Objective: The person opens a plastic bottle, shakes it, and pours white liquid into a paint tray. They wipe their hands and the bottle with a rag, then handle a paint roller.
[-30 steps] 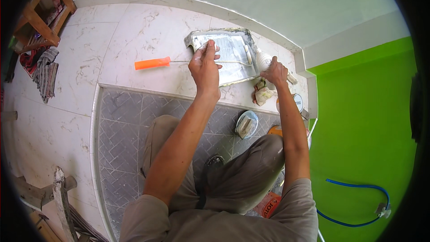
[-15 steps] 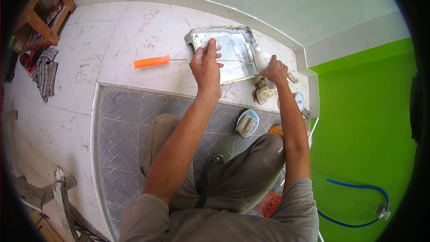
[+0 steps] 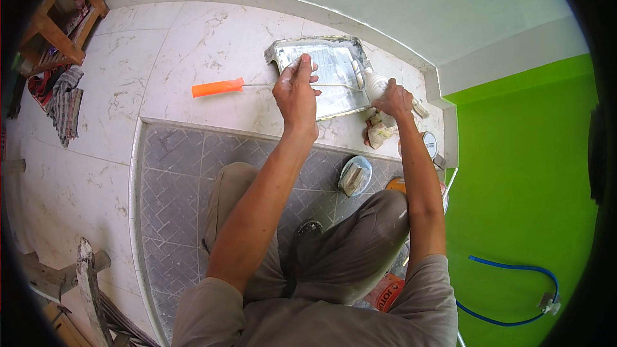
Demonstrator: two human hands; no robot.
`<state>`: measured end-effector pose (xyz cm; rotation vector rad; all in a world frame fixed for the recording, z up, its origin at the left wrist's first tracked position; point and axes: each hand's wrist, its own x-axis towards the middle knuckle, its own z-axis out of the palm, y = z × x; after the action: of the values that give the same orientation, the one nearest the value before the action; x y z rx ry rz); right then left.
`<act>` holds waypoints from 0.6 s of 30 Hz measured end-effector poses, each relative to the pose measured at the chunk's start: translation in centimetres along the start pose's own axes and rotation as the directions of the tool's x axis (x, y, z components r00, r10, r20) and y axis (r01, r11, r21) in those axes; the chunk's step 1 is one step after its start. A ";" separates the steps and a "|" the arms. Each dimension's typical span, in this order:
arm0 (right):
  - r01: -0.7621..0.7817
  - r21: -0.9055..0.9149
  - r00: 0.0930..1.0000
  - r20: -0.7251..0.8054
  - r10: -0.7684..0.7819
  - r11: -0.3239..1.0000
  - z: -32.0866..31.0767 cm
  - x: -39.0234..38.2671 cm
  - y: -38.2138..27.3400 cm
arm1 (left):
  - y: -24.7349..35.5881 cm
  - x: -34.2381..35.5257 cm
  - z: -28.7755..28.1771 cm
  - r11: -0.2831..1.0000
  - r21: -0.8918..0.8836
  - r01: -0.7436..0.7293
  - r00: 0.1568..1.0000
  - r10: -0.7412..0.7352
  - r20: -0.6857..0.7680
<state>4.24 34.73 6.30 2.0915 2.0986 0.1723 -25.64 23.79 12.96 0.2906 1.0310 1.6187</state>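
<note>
Roller (image 3: 222, 87), just one, has its single orange handle to the left of the one tray (image 3: 331, 58), above the pale floor (image 3: 135, 77), and its wire (image 3: 259, 84) runs past the left hand across the tray. Of two hands, the left (image 3: 295, 96) is over the tray with fingers bent and slightly parted, whether pinching the wire I cannot tell; the right (image 3: 396, 99) has its fingers closed round one white ribbed piece (image 3: 376, 85) at the tray's right edge, near one rag (image 3: 380, 132).

Lettered in bold dark capitals, partly hidden, on the red bucket (image 3: 386, 291); printed too small to read on the white-labelled can (image 3: 429, 145).
</note>
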 end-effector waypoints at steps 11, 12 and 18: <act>-0.039 0.006 0.997 0.073 0.038 0.999 -0.3 0.1 -0.1 | -0.1 0.0 0.0 1.000 0.003 0.010 1.000 -0.010 0.007; -0.039 0.006 0.997 0.074 0.039 0.999 -0.3 0.0 -0.1 | -0.1 0.0 0.0 1.000 0.005 0.013 1.000 -0.013 0.006; -0.048 -0.006 0.995 0.084 0.048 0.999 -0.3 0.0 -0.1 | -0.1 0.0 0.0 1.000 0.004 0.019 1.000 -0.019 0.008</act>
<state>4.12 34.79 6.59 2.1100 2.0000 0.0928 -25.53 23.83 12.86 0.2888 1.0277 1.5977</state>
